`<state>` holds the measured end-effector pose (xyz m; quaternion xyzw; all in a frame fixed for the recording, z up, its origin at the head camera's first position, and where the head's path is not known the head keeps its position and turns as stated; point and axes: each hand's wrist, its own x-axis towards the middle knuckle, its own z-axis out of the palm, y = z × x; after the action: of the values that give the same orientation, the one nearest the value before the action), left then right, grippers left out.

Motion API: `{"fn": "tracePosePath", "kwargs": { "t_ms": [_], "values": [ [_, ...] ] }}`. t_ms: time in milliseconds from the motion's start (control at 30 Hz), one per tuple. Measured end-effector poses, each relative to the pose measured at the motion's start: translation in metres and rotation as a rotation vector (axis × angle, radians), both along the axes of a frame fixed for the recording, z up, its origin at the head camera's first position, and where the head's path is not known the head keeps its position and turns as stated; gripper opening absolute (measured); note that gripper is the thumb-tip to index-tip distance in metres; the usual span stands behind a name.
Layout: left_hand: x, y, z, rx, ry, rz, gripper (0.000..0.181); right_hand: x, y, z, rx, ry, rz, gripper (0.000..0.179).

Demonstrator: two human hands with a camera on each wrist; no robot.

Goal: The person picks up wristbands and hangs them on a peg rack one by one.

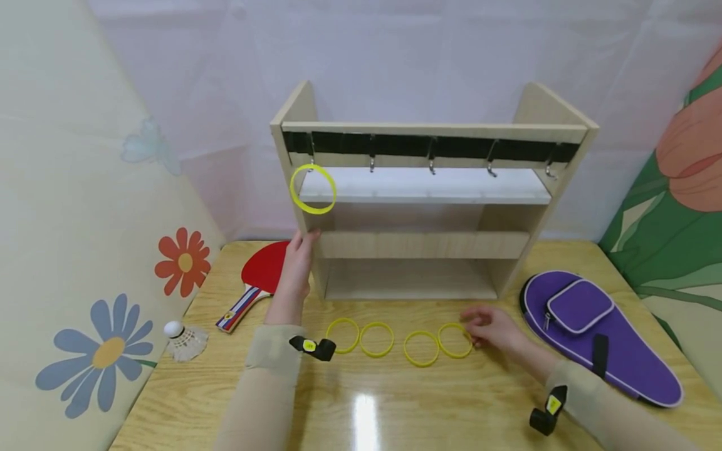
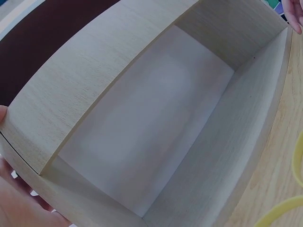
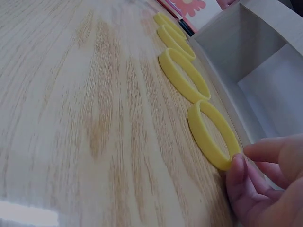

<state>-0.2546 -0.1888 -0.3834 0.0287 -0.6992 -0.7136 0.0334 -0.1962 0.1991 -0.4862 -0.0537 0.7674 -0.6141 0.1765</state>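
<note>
My left hand [image 1: 298,260] grips the left side panel of a small wooden rack [image 1: 423,245], its fingers around the panel's edge. From the leftmost hook of the rack's top rail hangs a yellow ring [image 1: 292,189]. Several more yellow rings lie in a row on the table in front of the rack. At the right end of that row, my right hand [image 1: 492,326] pinches the rim of the last yellow ring [image 3: 204,137] between thumb and finger; that ring still lies at table level.
Several metal hooks [image 1: 432,164] line the rack's black strip. Left of the rack are a red table tennis bat [image 1: 262,268] and a shuttlecock [image 1: 185,341]. A purple bat case [image 1: 615,344] lies to the right. Flowered cloth hangs at both sides.
</note>
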Motion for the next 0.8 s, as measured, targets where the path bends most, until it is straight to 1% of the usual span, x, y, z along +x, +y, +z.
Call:
{"fn": "tracePosePath", "kwargs": {
  "t_ms": [167,467,800],
  "values": [
    [0.0002,0.0012,0.0006,0.001,0.005,0.011,0.050,0.0003,0.0015,-0.0015,0.026,0.018,0.020,0.040],
    [0.0010,-0.0003,0.0001,-0.003,0.009,-0.001,0.052,-0.0021,0.0038,-0.0035,0.078,0.028,0.072,0.038],
    [0.0018,-0.0011,0.0019,0.001,-0.014,-0.022,0.053,-0.0022,0.0054,-0.0020,0.068,0.014,0.076,0.038]
  ]
}}
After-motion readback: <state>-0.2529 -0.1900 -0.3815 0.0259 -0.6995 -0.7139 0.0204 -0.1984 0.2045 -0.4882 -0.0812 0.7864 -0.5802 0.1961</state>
